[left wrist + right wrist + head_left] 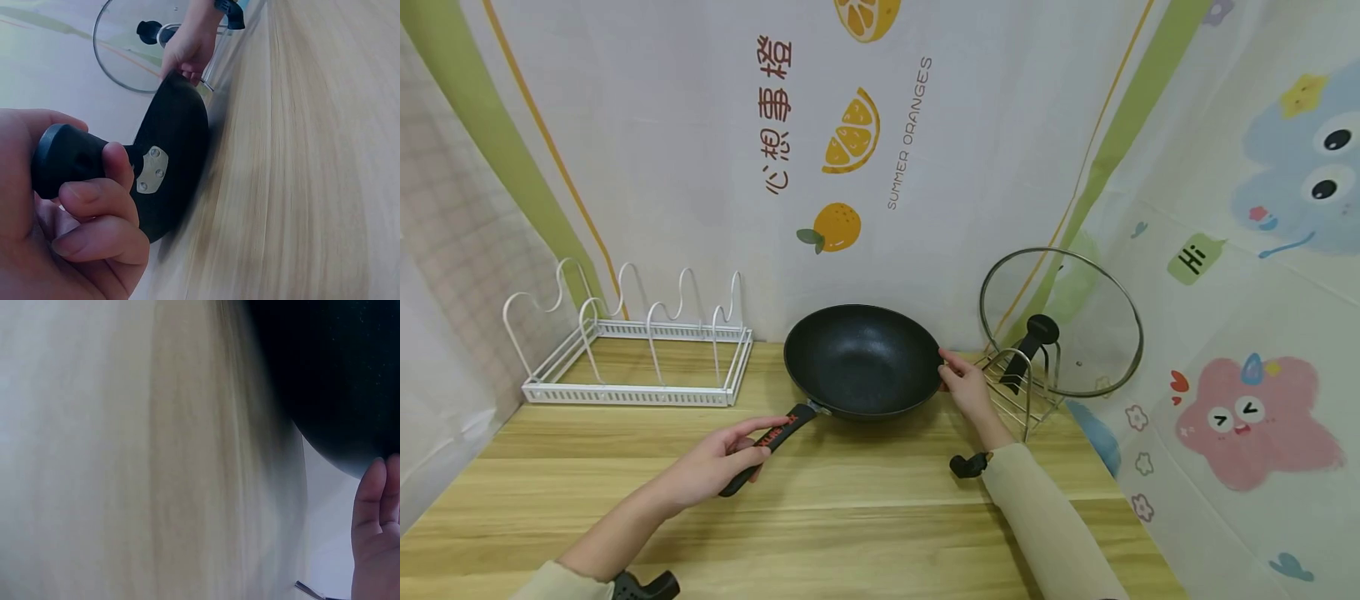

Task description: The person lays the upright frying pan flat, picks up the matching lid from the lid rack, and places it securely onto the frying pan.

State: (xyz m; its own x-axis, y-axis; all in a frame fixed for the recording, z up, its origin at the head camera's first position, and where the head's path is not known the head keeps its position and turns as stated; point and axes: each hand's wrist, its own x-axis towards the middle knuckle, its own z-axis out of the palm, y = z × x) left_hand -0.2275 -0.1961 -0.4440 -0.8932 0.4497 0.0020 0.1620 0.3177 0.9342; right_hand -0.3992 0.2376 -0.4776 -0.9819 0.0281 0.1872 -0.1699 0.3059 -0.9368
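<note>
A black wok (859,360) sits on the wooden table near the back wall, its dark inside facing up and toward me. My left hand (721,460) holds its long black handle (796,418), which has red lettering and points to the front left. In the left wrist view, the fingers curl round the handle's end, with a riveted metal bracket (152,170) beyond. On the wok's other side, my right hand (973,404) pinches the rim. The right wrist view shows its fingers (370,500) against the wok's dark outer side; the thumb is hidden there.
To the left stands a white rack (632,398) with wavy wire dividers. Close behind my right hand, a wire stand (1028,408) bears a glass lid (1101,333) with a black knob (1042,329). Printed cloths hang behind the wooden table (880,525) and along its sides.
</note>
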